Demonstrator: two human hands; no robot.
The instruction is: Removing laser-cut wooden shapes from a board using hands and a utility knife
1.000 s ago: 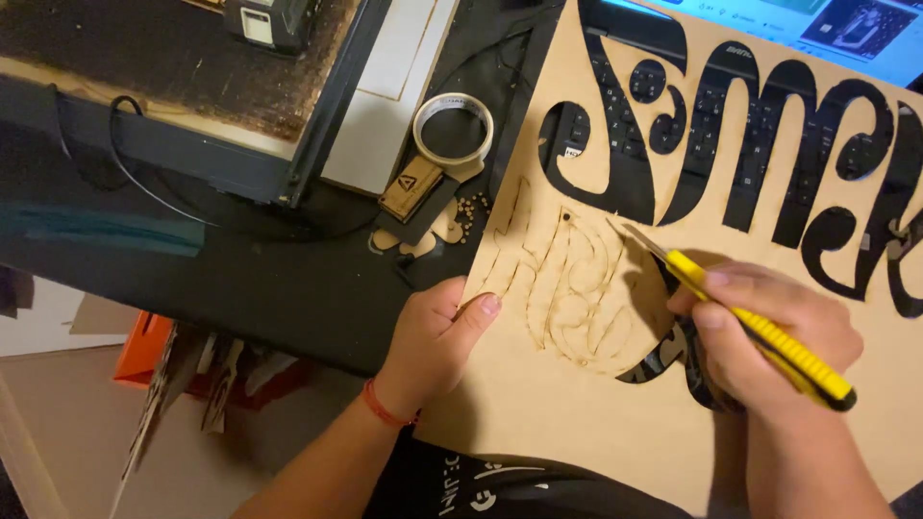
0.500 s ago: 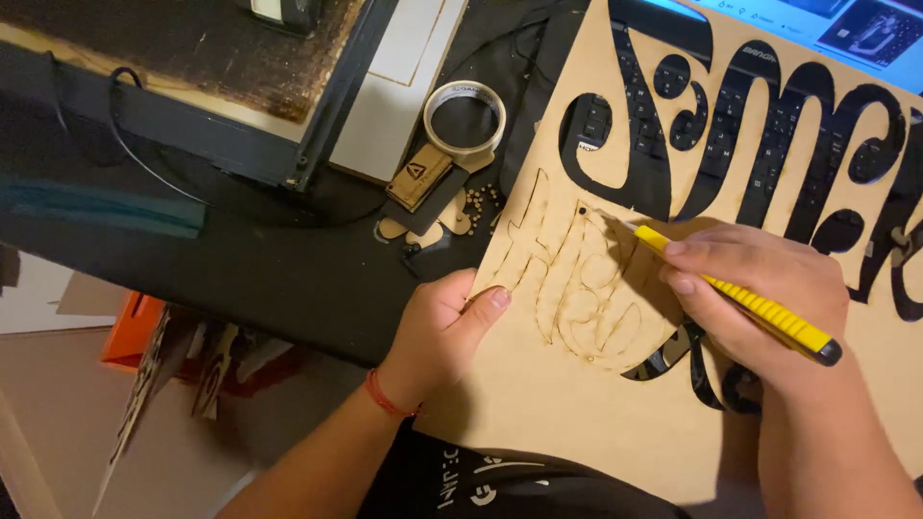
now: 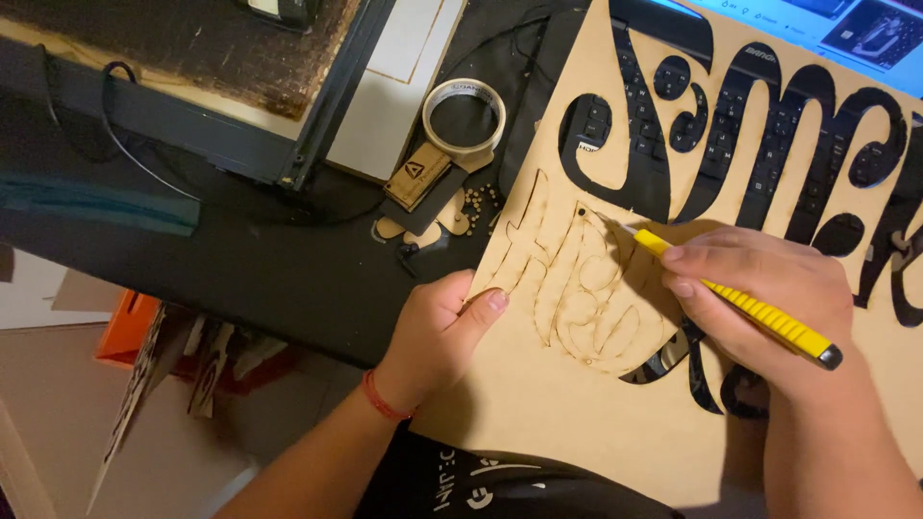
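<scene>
I see my right hand (image 3: 769, 298) with fingers clamped on a yellow knife (image 3: 735, 300). Its long axis runs diagonally, butt low at the right, tip pointing up-left onto the board (image 3: 538, 404) near a small dark hole. The board lies over a keyboard (image 3: 663, 106) on the dark surface (image 3: 269, 279). My left hand (image 3: 437, 332) grips the board's left edge, fingers curled under, thumb on top beside the scored letters (image 3: 586, 288). A tape roll (image 3: 464, 113) sits well apart, above.
</scene>
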